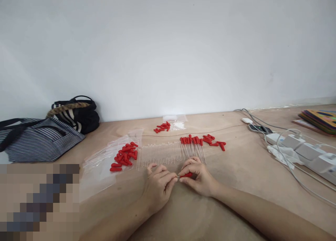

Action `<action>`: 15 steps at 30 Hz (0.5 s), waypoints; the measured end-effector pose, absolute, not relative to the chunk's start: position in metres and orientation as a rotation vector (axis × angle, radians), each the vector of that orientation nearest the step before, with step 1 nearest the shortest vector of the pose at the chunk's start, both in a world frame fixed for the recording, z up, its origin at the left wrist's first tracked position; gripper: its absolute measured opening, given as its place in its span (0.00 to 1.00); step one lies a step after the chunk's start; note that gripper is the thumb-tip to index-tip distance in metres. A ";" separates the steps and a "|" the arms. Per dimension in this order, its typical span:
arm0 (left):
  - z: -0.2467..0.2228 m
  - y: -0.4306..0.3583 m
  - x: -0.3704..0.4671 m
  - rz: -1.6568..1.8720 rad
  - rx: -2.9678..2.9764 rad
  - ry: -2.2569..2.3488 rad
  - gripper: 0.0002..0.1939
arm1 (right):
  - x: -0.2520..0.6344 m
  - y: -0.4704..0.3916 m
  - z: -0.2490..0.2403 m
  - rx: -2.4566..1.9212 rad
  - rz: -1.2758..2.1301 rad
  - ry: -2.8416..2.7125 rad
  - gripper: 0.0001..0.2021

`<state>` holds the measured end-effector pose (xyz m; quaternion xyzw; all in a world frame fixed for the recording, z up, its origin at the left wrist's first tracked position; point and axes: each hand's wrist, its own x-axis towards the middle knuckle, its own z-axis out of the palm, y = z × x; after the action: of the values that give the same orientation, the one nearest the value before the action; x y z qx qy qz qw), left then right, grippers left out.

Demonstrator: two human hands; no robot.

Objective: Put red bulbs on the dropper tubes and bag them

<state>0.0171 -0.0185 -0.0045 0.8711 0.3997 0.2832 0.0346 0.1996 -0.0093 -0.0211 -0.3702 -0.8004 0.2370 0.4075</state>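
My right hand [198,177] pinches a red rubber dropper bulb [187,175] between thumb and fingers. Against its open end, my left hand [160,185] is closed on a thin glass dropper tube [178,177]; most of the tube is hidden by the fingers. The fingertips of both hands nearly meet. Just beyond them lies a row of clear glass tubes [160,153] side by side. At the right end of that row, several droppers [193,150] have red bulbs on their far ends. Loose red bulbs [126,155] are heaped on plastic bags [101,167] to the left.
More red bulbs [214,143] lie right of the row, and another small pile [162,127] sits near the wall beside a clear bag [178,125]. Bags [47,137] stand at far left. A power strip with chargers [309,151] and cables occupies the right.
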 end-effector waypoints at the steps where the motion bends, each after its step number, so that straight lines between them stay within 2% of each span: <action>1: -0.004 -0.018 0.017 0.863 2.680 1.227 0.08 | 0.200 -0.009 -0.021 -0.931 0.604 -2.032 0.05; 5: -0.002 -0.018 0.017 0.810 2.677 1.264 0.09 | 0.205 -0.008 -0.019 -0.966 0.605 -2.023 0.10; 10: -0.002 -0.018 0.018 0.765 2.671 1.292 0.11 | 0.208 -0.007 -0.019 -1.020 0.612 -1.984 0.05; 15: -0.003 -0.018 0.018 0.784 2.670 1.296 0.12 | 0.206 -0.006 -0.018 -1.026 0.597 -1.976 0.06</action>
<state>0.0177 -0.0185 -0.0029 0.8692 0.4219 0.2553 0.0360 0.2059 -0.0060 -0.0178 -0.4067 -0.7834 0.2366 0.4062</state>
